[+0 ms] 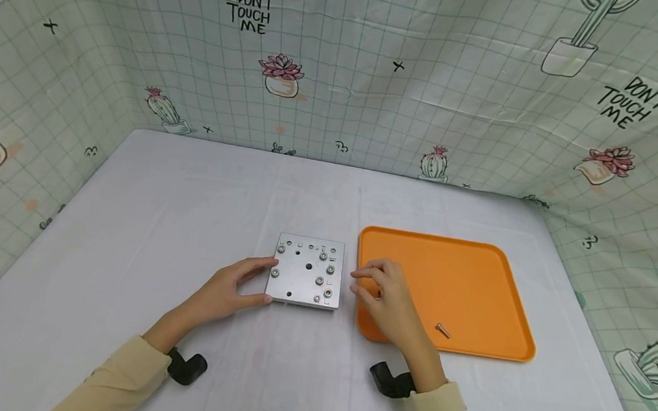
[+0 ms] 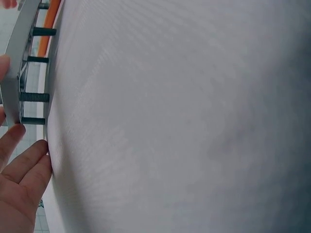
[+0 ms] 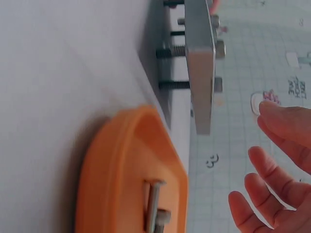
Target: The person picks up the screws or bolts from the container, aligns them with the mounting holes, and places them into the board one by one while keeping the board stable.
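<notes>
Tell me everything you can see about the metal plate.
The metal plate is silver, thick, roughly square, its upper face showing several holes and recessed bolt heads. Threaded shanks project beneath, and it appears raised on them above the white tabletop. Fingertips of the left hand touch its left side. It lies left of the orange tray, touching neither that nor the right hand.

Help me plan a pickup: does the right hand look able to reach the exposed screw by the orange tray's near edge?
Likely yes: the right hand looks empty near the orange tray, and nothing covers the screw.
</notes>
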Demonstrator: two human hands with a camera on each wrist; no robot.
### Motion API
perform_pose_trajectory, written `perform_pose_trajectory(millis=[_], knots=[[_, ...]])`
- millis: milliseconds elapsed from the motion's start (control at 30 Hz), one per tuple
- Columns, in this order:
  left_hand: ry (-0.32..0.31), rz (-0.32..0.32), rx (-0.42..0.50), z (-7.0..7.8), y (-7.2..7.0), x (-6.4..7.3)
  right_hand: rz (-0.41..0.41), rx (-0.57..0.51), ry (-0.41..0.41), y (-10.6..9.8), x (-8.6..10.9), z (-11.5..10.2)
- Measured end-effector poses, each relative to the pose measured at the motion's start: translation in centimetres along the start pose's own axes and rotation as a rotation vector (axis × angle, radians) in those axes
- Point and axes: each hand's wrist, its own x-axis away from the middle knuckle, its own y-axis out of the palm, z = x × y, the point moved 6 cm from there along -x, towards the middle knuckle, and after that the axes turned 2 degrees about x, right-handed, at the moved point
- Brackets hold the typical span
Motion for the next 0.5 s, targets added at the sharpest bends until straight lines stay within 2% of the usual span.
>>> perform_pose_trajectory(millis=[300,500], knots=[[-0.004,-0.003,0.009,-0.1,0.0,0.0,-0.024,0.029,0.092,-1.8,-0.4,2.5],[-0.011,-0.006,0.015,-0.2,0.0,0.0,-0.070,0.067,0.144,-2.1,-0.5,3.9]])
